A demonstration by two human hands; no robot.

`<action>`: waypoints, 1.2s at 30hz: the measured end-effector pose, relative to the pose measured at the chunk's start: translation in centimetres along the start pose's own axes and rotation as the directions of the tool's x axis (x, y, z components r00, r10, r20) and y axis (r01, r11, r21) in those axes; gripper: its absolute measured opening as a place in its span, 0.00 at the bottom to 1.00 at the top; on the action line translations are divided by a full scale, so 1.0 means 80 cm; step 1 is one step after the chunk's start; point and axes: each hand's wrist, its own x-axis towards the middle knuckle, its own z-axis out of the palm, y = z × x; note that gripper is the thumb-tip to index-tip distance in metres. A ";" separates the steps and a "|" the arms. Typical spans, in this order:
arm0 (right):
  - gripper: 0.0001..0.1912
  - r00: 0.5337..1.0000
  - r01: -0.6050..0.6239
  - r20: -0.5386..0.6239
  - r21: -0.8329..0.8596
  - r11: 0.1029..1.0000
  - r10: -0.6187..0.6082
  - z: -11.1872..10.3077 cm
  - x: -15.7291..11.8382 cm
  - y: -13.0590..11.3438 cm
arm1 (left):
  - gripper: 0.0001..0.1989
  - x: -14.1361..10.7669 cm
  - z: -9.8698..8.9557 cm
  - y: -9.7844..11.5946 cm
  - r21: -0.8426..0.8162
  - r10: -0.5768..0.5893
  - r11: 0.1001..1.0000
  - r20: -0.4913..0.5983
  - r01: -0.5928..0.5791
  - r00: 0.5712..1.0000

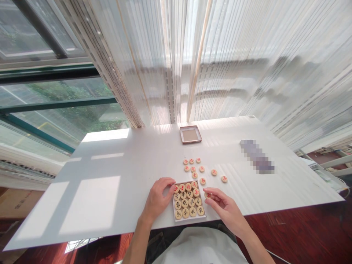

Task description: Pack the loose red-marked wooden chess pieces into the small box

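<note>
An open white box (189,221) at the table's front edge holds several round wooden pieces in rows, with red characters towards the back and black ones in front. My left hand (158,196) rests at the box's left side, its fingers curved round the back left corner. Just right of the box, my right hand (220,205) pinches a red-marked piece (208,195) between thumb and fingers. Behind the box lie several loose red-marked pieces (193,169). Two more, a nearer one (224,179) and a farther one (214,172), lie off to the right.
A shallow box lid (190,135) lies farther back on the white table (143,157). A blurred, pixelated object (257,156) is on the right side. Curtains (176,62) hang beyond the table's back edge, with a window at the left.
</note>
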 end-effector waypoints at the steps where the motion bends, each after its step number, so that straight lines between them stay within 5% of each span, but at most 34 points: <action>1: 0.18 1.000 0.002 -0.008 0.000 1.000 -0.002 0.000 -0.001 -0.001 | 0.07 0.000 0.000 0.000 0.003 0.006 1.000 -0.003 -0.006 1.000; 17: 0.16 0.999 0.043 0.000 -0.030 0.999 -0.043 0.006 -0.006 0.008 | 0.07 0.001 -0.002 0.003 0.025 0.010 1.000 0.001 -0.010 1.000; 24: 0.13 0.997 0.065 0.054 -0.099 0.993 -0.060 0.013 -0.010 -0.012 | 0.06 0.001 -0.003 0.004 0.013 0.010 1.000 0.004 -0.010 1.000; 36: 0.04 0.972 0.225 0.034 -0.432 0.873 -0.234 0.026 -0.016 -0.004 | 0.06 0.000 -0.001 -0.001 -0.003 0.000 1.000 0.019 0.000 1.000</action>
